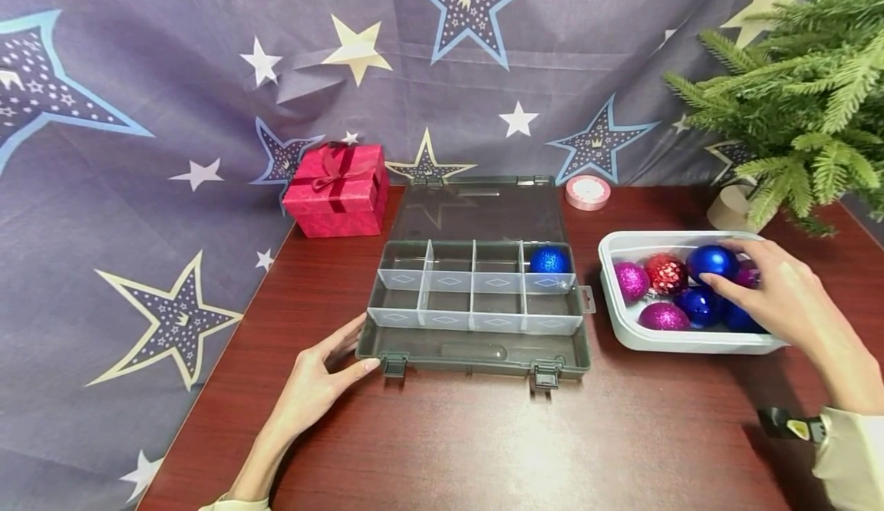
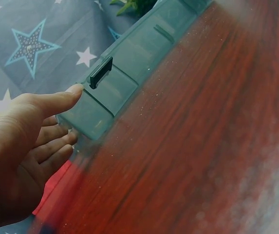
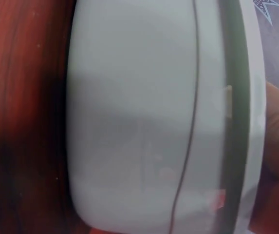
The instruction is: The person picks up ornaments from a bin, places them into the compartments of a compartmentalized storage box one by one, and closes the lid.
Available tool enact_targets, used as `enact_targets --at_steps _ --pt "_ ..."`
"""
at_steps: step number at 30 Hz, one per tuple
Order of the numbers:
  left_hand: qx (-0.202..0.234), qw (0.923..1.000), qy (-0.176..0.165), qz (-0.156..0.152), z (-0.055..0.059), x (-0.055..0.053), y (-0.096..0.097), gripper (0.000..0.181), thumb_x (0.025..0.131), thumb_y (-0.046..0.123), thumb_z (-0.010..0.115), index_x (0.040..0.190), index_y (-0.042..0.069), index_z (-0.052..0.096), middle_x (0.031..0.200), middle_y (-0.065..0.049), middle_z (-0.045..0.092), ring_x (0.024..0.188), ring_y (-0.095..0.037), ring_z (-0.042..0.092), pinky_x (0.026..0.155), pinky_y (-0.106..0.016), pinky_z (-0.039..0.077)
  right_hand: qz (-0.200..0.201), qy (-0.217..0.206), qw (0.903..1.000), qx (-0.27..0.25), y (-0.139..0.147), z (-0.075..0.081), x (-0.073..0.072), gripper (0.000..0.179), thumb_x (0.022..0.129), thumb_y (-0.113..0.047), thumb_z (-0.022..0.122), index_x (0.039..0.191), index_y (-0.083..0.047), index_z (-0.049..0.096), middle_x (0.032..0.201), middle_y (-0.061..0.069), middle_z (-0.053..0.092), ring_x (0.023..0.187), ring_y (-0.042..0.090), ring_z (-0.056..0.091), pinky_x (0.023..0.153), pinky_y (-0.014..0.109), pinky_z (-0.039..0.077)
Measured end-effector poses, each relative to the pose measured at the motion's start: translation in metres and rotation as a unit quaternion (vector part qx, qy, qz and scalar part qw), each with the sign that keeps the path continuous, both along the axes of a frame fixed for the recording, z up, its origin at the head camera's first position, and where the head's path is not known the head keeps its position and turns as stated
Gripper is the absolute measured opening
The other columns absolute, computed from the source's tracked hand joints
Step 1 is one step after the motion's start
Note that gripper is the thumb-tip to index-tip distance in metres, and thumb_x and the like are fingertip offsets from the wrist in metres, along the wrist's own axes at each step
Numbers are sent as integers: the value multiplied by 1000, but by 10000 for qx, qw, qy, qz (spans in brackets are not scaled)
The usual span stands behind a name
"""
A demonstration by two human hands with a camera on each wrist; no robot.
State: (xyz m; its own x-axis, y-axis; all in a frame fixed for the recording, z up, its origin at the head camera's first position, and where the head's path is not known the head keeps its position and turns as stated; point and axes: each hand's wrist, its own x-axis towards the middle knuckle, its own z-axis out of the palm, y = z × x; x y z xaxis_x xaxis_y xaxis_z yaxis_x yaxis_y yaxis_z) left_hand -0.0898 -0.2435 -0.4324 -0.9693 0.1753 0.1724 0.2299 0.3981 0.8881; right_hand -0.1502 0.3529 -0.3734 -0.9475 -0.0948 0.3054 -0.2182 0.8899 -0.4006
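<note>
A dark translucent compartment box (image 1: 473, 351) lies on the table with its lid (image 1: 476, 212) folded back. One glittery blue Christmas ball (image 1: 549, 260) sits in its back right compartment. My left hand (image 1: 314, 384) touches the box's front left corner, thumb in front and the other fingers along the side. On the right is a white plastic bin (image 1: 691, 342) of purple, red and blue balls. Over it, my right hand (image 1: 787, 292) pinches a blue Christmas ball (image 1: 711, 263) between thumb and fingers. In the right wrist view the bin wall (image 3: 134, 117) hides the ball and most of the hand.
A red gift box (image 1: 338, 192) stands at the back left. Behind the bin are a pink ribbon roll (image 1: 588, 192) and a small artificial fir tree (image 1: 808, 104) on a pale base. A star-patterned cloth (image 1: 442, 97) hangs behind the table (image 1: 470, 442).
</note>
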Motion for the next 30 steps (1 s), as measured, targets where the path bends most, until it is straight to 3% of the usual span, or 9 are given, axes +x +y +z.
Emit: enact_targets --at_steps 6,18,20,24,26,30 --pt "-8 10000 -16 15 0 1 0 65 90 18 84 149 20 58 138 -5 65 124 -21 64 100 -17 47 54 44 9999 -93 -5 5 3 54 92 -24 81 132 3 57 127 37 54 114 57 51 92 76 37" --pt "-17 10000 -70 31 1 1 0 64 90 19 84 149 21 58 138 -5 65 124 -21 64 100 -17 47 636 454 9967 -218 -28 22 3 52 89 -21 83 131 2 62 123 32 60 118 52 51 94 74 38" --pt "-13 10000 -79 32 2 1 0 64 90 19 84 149 21 58 137 -5 66 124 -21 64 100 -17 47 715 528 9958 -210 -33 24 1 53 88 -21 84 132 1 63 122 30 62 114 50 55 97 64 42" --pt "-22 9999 -101 50 2 1 0 65 90 20 84 149 22 58 137 -5 66 124 -20 64 99 -17 48 879 794 9929 -48 -42 28 -3 56 85 -21 86 133 -2 65 118 25 68 105 44 63 89 47 46" --pt "-37 9999 -104 60 2 1 0 65 90 20 84 149 22 58 137 -4 66 124 -20 64 99 -16 47 947 895 9915 -26 -48 30 -4 57 83 -20 88 134 -5 66 117 21 70 100 39 66 83 34 46" --pt "-18 9999 -92 50 2 1 0 65 90 19 84 149 21 58 138 -5 65 124 -20 64 99 -17 48 1108 799 9903 -261 -60 33 -7 57 83 -15 87 135 -6 66 120 18 69 93 32 66 76 21 41"
